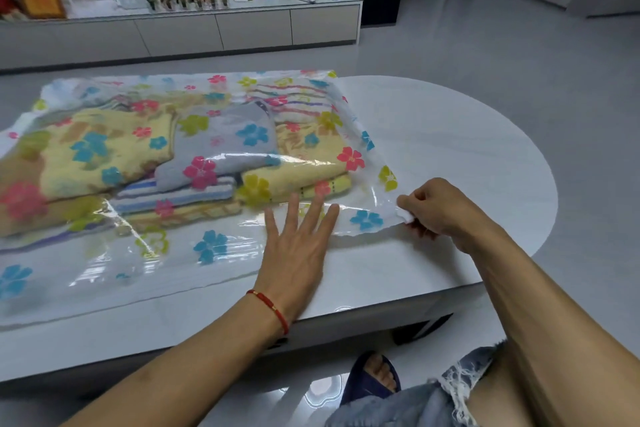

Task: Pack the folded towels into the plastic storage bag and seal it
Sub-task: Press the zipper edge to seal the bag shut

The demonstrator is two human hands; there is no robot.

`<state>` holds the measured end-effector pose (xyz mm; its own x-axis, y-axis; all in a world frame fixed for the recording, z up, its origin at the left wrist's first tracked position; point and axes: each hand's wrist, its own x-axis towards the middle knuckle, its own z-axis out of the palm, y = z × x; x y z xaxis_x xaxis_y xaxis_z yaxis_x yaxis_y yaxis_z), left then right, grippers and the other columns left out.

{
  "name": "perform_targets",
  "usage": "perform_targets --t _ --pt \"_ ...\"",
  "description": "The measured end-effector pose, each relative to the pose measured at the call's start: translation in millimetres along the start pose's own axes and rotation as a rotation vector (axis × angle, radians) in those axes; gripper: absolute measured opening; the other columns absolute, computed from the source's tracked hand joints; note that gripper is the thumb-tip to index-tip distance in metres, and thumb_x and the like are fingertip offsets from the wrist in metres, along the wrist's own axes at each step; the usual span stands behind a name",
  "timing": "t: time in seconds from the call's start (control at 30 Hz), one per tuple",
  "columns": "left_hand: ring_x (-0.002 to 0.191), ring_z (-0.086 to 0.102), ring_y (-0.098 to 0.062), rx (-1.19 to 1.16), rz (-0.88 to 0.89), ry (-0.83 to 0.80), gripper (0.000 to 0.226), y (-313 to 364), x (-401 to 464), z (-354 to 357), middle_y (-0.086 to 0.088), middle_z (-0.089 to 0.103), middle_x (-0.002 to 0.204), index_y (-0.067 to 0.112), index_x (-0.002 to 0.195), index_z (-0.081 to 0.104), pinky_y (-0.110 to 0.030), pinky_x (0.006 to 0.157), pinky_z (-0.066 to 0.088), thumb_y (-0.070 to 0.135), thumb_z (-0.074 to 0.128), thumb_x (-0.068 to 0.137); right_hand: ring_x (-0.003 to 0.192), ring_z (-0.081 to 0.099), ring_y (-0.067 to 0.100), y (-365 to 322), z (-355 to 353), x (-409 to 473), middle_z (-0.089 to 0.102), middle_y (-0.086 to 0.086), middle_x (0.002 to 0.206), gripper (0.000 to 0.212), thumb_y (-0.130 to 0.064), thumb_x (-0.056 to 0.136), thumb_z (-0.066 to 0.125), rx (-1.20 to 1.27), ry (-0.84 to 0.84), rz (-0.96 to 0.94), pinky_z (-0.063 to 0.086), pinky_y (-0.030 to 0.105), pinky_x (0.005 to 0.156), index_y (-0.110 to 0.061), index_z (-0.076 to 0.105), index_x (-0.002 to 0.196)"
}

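The table (450, 135), white and rounded at its 3 o'clock end, carried everything. Across most of it, from the centre out toward 9 o'clock, lay the storage bag (214, 246), a wide clear plastic sack printed with pink, blue and green flowers. The film looked thin, limp and slick; it wrinkled and threw glare, so it would likely slide under the fingers and hold no shape of its own. Taking it by an edge or corner, and pressing a flat part down to stop it creeping, seemed the sound way.

Inside the bag, toward 10 o'clock, sat the towels (104, 149): yellow, grey and striped ones, folded and stacked in a loose heap. They looked soft and bulky rather than heavy, and would probably squash flat and shift if the bag were dragged. All of them appeared to be in already, so sealing was judged the step left. Whether the near edge was closed could not be told.

The left hand (298, 246) lay open, palm down with fingers spread, on the slack plastic at 6 o'clock of the stack, just short of the towels. The right hand (440, 210), at 4 o'clock, was pinched shut on the bag's corner (403, 215), thumb and fingers holding a small white fold of film lifted slightly off the table.
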<state>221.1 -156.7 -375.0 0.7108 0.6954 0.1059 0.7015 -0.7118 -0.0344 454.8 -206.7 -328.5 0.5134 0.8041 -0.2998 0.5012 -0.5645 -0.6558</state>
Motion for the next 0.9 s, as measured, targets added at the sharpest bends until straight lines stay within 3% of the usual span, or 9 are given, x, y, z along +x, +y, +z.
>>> perform_targets --t 0.1,0.13,0.2,0.37,0.43,0.53,0.67,0.77,0.9 --pt "0.139 0.033 -0.036 -0.011 0.100 0.038 0.059 -5 0 -12 -0.015 0.037 0.150 0.012 0.146 0.030 -0.048 0.110 0.032 -0.001 0.025 0.089 0.046 0.057 0.019 1 2 -1 0.068 0.008 0.053 0.042 -0.024 0.098 0.057 -0.019 -0.019 0.017 0.047 0.027 0.051 -0.001 0.076 0.068" --pt "0.127 0.046 -0.034 -0.010 0.118 0.043 0.051 -8 0 -18 -0.013 0.048 0.138 0.011 0.139 0.039 -0.044 0.094 0.043 0.002 0.027 0.091 0.045 0.057 0.018 1 2 -1 0.069 0.008 0.054 0.042 -0.026 0.098 0.058 -0.015 -0.029 0.031 0.048 0.027 0.051 -0.001 0.077 0.071" --pt "0.107 0.056 -0.031 0.019 0.143 0.020 0.038 -13 3 -27 -0.008 0.055 0.121 0.014 0.129 0.044 -0.039 0.066 0.040 0.006 0.033 0.094 0.043 0.058 0.016 3 -2 -2 0.072 0.008 0.057 0.041 -0.029 0.100 0.059 0.044 -0.078 0.056 0.048 0.025 0.049 -0.001 0.078 0.076" --pt "0.108 0.055 -0.028 0.098 0.184 -0.018 0.034 -12 1 -30 -0.004 0.055 0.124 0.014 0.129 0.043 -0.037 0.062 0.043 0.007 0.032 0.097 0.051 0.061 0.017 10 -7 -3 0.078 0.012 0.069 0.036 -0.028 0.100 0.064 0.146 -0.163 0.106 0.052 0.026 0.051 0.002 0.078 0.085" --pt "0.103 0.054 -0.027 0.070 0.191 0.043 0.028 -1 1 -27 0.000 0.061 0.118 0.019 0.126 0.047 -0.036 0.060 0.037 0.024 0.036 0.101 0.049 0.061 0.016 11 -5 -1 0.076 0.009 0.065 0.038 -0.031 0.098 0.065 0.036 -0.118 0.099 0.050 0.027 0.053 -0.001 0.077 0.078" --pt "0.096 0.052 -0.027 -0.130 0.200 0.099 0.045 29 18 -22 0.000 0.067 0.111 0.021 0.126 0.054 -0.037 0.068 0.033 0.052 0.041 0.097 0.051 0.057 0.018 13 -7 0 0.072 0.008 0.061 0.042 -0.036 0.094 0.067 0.005 -0.096 0.076 0.046 0.028 0.054 -0.004 0.074 0.069" --pt "0.101 0.051 -0.027 -0.270 0.157 0.124 0.041 70 47 -17 -0.006 0.065 0.106 0.015 0.117 0.062 -0.040 0.078 0.041 0.047 0.050 0.095 0.044 0.040 0.014 20 -8 -2 0.055 0.002 0.054 0.047 -0.040 0.098 0.060 0.001 -0.141 -0.026 0.033 0.025 0.047 -0.014 0.056 0.059" --pt "0.092 0.059 -0.028 -0.225 0.133 0.186 0.031 80 52 -20 -0.007 0.066 0.094 0.011 0.103 0.068 -0.039 0.067 0.041 0.038 0.057 0.092 0.045 0.033 0.009 23 -8 -3 0.045 -0.005 0.054 0.045 -0.036 0.102 0.053 -0.040 -0.170 -0.106 0.028 0.024 0.050 -0.017 0.047 0.061" --pt "0.096 0.056 -0.028 -0.202 0.251 0.180 0.026 72 63 -25 -0.007 0.061 0.103 0.011 0.113 0.061 -0.036 0.059 0.028 0.024 0.049 0.094 0.048 0.026 0.011 26 -8 -4 0.040 -0.007 0.054 0.041 -0.030 0.098 0.049 0.059 -0.209 -0.158 0.022 0.023 0.045 -0.023 0.044 0.058"
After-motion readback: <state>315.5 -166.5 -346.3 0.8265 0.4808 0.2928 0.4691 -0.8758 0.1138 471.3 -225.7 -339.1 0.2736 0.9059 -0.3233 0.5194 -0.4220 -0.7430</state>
